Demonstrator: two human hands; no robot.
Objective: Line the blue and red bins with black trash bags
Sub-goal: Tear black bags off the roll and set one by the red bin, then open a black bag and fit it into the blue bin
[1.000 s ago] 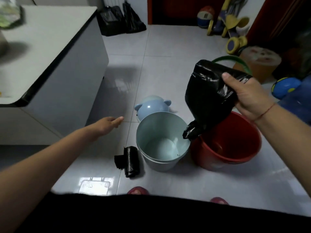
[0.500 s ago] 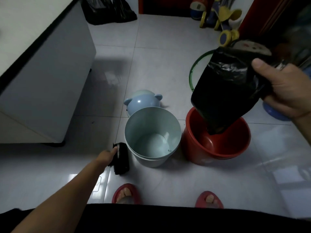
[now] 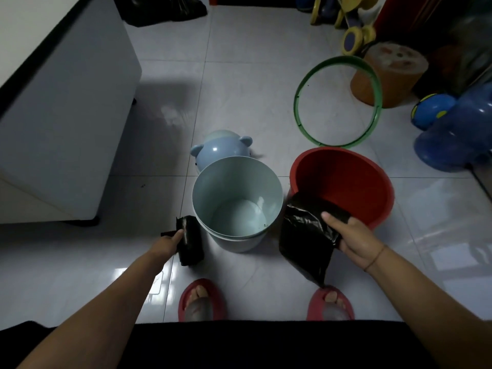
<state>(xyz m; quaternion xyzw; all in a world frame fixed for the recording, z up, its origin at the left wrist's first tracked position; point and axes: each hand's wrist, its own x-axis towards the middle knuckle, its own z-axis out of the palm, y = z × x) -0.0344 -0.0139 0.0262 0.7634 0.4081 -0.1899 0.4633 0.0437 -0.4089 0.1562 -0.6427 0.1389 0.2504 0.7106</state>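
Head view, one frame, looking down at a tiled floor.

Blue bin — centre of the frame, upright, open-topped, inside bare and unlined. Its lid, pale blue with two small ears, lies on the floor just behind it, toward the upper centre.

Red bin — right of centre, just beside the blue bin, wide-mouthed, inside mostly bare.

Black trash bag — loose, crumpled, lower right of centre. Its upper edge lies over the near rim of the red bin; the rest hangs down outside the bin, its lowest corner ending above the right slipper.

Right hand — lower right, grip closed on the trash bag, thumb on top of the plastic, fingers hidden beneath it. A thin band sits on the wrist.

Roll of black bags — on the floor, lower left of centre, just beside the blue bin's base.

Left hand — lower left of centre, fingers curled against the roll's left side; how firmly the grip holds cannot be told.

Left slipper — red, bottom centre.

Surroundings: white cabinet at the left; green hoop flat on the floor at upper right, behind the red bin; orange stool touching the hoop's far side; blue ball at far right; dark bags at the top edge.
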